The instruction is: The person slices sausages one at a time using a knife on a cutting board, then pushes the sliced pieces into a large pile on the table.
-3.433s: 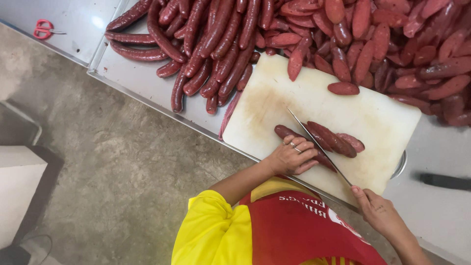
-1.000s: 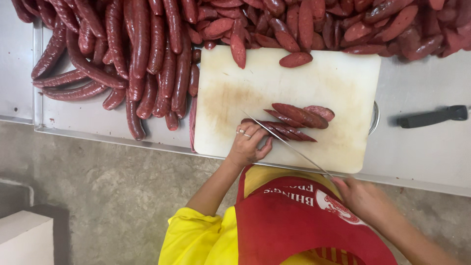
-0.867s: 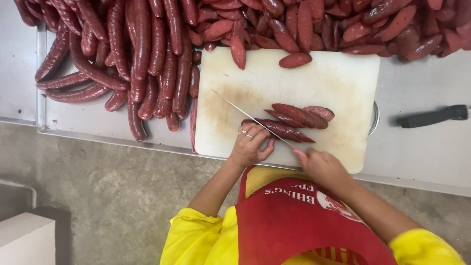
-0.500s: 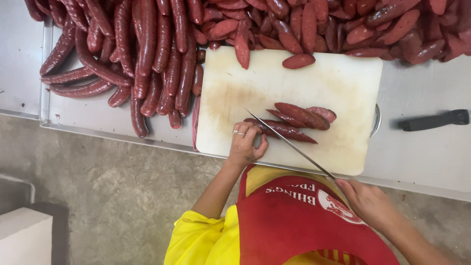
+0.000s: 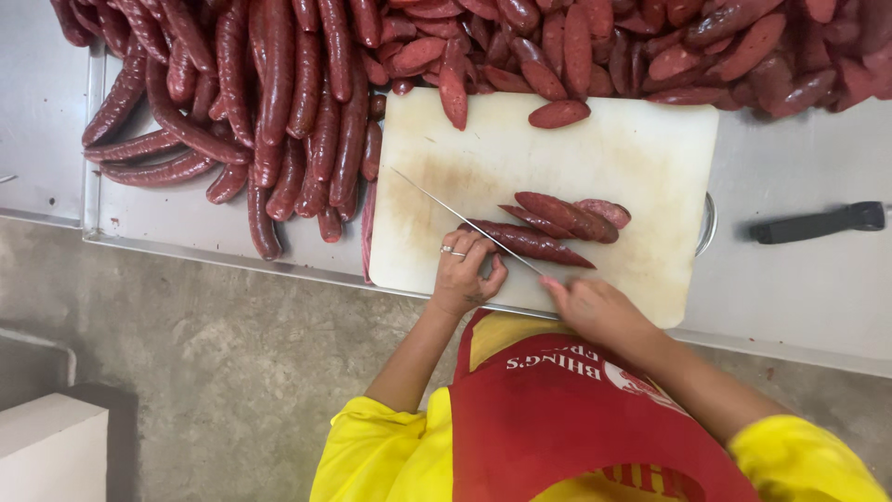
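Observation:
My left hand (image 5: 465, 271), with a ring on one finger, presses down on the near end of a long dark red sausage (image 5: 544, 247) lying on the white cutting board (image 5: 641, 153). My right hand (image 5: 595, 311) grips the handle of a thin long knife (image 5: 460, 218). Its blade runs diagonally across the sausage, with the tip pointing to the board's left edge. Cut slanted sausage slices (image 5: 576, 214) lie just beyond the sausage.
A big pile of whole sausages (image 5: 279, 102) covers the steel table (image 5: 799, 297) at left. Cut pieces (image 5: 706, 42) are heaped along the far edge. A black-handled tool (image 5: 818, 223) lies at right. Concrete floor (image 5: 186, 372) is below, and a white box (image 5: 51, 451) stands at bottom left.
My right hand has pushed the knife forward and left, so the blade now reaches far across the board. The left hand stays on the sausage.

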